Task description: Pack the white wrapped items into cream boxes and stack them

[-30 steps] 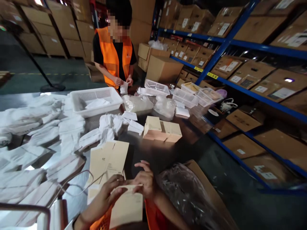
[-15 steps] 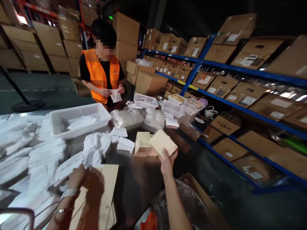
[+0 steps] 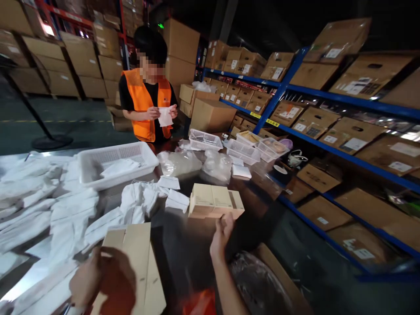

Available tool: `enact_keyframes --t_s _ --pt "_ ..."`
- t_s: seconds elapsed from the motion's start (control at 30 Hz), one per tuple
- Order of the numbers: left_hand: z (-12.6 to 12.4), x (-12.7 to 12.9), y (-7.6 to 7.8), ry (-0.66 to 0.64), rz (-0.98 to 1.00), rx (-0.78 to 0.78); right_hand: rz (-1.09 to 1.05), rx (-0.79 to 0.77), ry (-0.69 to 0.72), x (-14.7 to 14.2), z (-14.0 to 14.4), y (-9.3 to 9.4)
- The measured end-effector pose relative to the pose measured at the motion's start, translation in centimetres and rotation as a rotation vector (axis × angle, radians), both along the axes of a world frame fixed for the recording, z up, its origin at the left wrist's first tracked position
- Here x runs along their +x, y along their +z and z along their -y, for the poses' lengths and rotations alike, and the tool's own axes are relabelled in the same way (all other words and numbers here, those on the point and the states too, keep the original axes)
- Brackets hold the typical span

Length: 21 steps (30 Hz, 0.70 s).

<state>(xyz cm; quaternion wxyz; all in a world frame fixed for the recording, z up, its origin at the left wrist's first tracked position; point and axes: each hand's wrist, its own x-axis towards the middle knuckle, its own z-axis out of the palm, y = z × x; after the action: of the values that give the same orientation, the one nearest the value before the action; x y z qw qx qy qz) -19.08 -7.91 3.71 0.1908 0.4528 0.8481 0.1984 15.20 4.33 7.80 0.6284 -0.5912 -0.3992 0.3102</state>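
A short row of small beige cardboard boxes (image 3: 213, 197) stands on the dark table ahead. My right hand (image 3: 223, 234) is at the near side of the row's right end. Its fingers point up with slight gaps between them, and nothing shows in the palm. Whether the fingertips still touch the end box (image 3: 236, 201) I cannot tell. At lower left, my left hand (image 3: 85, 280) is beside a second group of beige boxes (image 3: 141, 262) and casts a shadow on them. Its fingers are blurred and partly hidden.
White cloth items (image 3: 70, 214) cover the table's left side, beside a white plastic basket (image 3: 118, 164). Clear plastic bags (image 3: 180, 162) and smaller baskets (image 3: 243, 151) stand farther back. Across the table, a person in an orange vest (image 3: 136, 92) holds a white piece. Blue shelving (image 3: 278, 92) carries cartons at right.
My right hand has lowered the box it held onto the right end of the row and let go of it. My left hand has moved down and left, nearer to me.
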Motion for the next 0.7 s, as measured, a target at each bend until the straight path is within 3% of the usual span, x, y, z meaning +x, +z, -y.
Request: enact_keyframes --t_s 0.07,0.13,0.17,0.23,0.37,0.47,0.53,0.6,0.7 --pt "0.8 0.3 1.4 0.007 -0.054 -0.007 0.202 0.121 0.218 -1.6 3.8 1.0" --pt "1.6 1.3 3.2 -0.033 -0.097 0.029 0.540 0.290 0.574 -3.1 6.7 2.6" --pt "2.0 1.9 4.0 -0.053 -0.119 0.061 0.707 0.366 0.728 -3.8 7.7 3.4" --pt "2.6 3.2 5.4 -0.073 -0.170 0.137 0.936 0.467 0.897 -4.9 8.6 4.6" --pt "2.9 4.7 6.5 -0.122 -0.249 0.212 1.094 0.464 0.967 -6.2 7.4 5.0" --pt "2.6 4.5 6.7 -0.051 -0.223 0.212 1.109 0.401 0.941 -6.6 6.3 4.8" --pt "2.5 4.2 7.2 -0.068 -0.074 0.297 1.109 0.425 0.942 -6.6 6.2 5.3" --pt "2.7 4.2 8.0 -0.177 0.173 0.408 1.088 0.452 0.966 -6.4 6.5 6.2" --pt "3.1 4.8 9.2 -0.323 0.515 0.450 0.970 0.295 0.986 -5.5 7.5 7.6"
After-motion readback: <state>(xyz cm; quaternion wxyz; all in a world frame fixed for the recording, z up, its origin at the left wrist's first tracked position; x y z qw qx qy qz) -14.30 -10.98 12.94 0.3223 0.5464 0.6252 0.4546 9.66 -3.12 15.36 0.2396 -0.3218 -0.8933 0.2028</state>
